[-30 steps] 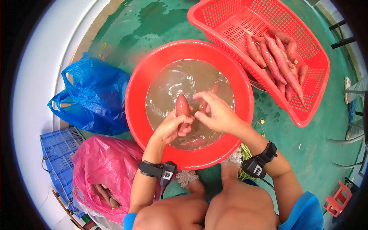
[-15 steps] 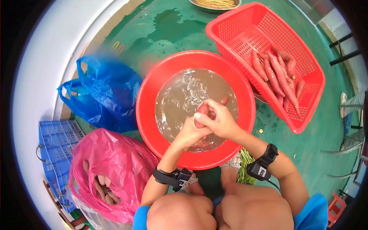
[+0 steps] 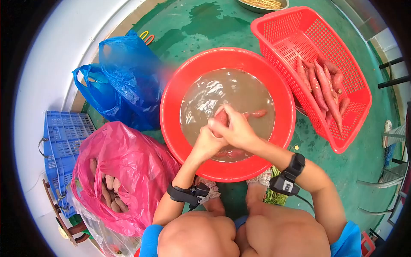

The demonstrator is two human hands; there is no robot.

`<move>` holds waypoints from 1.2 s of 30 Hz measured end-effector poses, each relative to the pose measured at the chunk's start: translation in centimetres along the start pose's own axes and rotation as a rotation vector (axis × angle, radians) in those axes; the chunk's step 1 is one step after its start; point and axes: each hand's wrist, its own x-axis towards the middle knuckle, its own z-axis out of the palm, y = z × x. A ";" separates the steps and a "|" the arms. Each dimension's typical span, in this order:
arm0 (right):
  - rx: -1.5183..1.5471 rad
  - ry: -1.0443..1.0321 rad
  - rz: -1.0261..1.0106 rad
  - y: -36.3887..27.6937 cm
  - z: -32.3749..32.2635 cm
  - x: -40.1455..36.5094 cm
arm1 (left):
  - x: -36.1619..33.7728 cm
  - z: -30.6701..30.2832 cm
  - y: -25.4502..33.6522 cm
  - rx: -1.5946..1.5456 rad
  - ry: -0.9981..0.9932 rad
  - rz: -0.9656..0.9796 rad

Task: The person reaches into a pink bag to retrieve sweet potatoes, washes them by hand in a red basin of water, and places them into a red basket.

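My left hand and my right hand are both closed around one reddish sweet potato, just above the murky water in a round red basin. My left hand wraps its lower end, and my right hand lies over its upper part and side. The fingers hide much of it. Another sweet potato floats or lies at the water's surface to the right. More reddish shapes show in the water below my hands, partly hidden by my wrists.
At the right, a red perforated basket holds several sweet potatoes. Blue bags, a pink bag of sweet potatoes and a blue crate stand left. A metal bowl is at the top. Green stems lie near the feet.
The view has shifted, so the basin and basket appear farther right and the bags higher. Both hands still hold the sweet potato, with the right hand's fingers now turned more over it.
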 end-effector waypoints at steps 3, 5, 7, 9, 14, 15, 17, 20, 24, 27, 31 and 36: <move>0.041 -0.049 0.105 1.6 0.5 2.2 | 0.2 0.6 -1.0 -0.129 0.061 0.016; -0.017 -0.091 0.077 2.8 0.5 4.0 | 0.6 -0.2 -1.8 -0.181 -0.012 -0.100; 0.135 -0.249 0.588 3.3 -0.3 6.2 | 0.7 -0.7 -2.5 -0.417 0.019 -0.240; -0.142 -0.160 0.499 6.5 -1.6 8.5 | 0.9 -1.6 -3.7 -0.455 -0.025 -0.308; -0.679 -0.009 0.512 12.4 -5.1 11.6 | 1.7 -2.7 -4.8 -0.985 0.071 -0.483; -0.641 0.029 0.506 12.1 -4.9 11.6 | 1.8 -2.6 -4.7 -1.021 0.105 -0.511; -0.366 -0.050 0.519 11.4 -4.6 11.3 | 2.3 -2.8 -5.0 -1.043 0.144 -0.546; 0.318 -0.328 0.768 3.5 -3.1 8.3 | 3.2 -2.9 -5.7 -1.160 0.097 -0.603; 0.459 -0.693 0.617 3.6 -2.7 7.6 | 3.3 -2.9 -5.8 -1.190 0.020 -0.485; 0.132 -0.476 0.562 4.7 -3.5 8.4 | 3.5 -2.8 -5.5 -1.180 0.150 -0.592; -0.375 -0.163 0.587 9.4 -5.4 11.1 | 3.2 -2.9 -5.4 -1.152 0.200 -0.605; -0.773 0.107 0.390 12.3 -5.1 11.5 | 3.2 -2.9 -5.4 -1.135 0.175 -0.588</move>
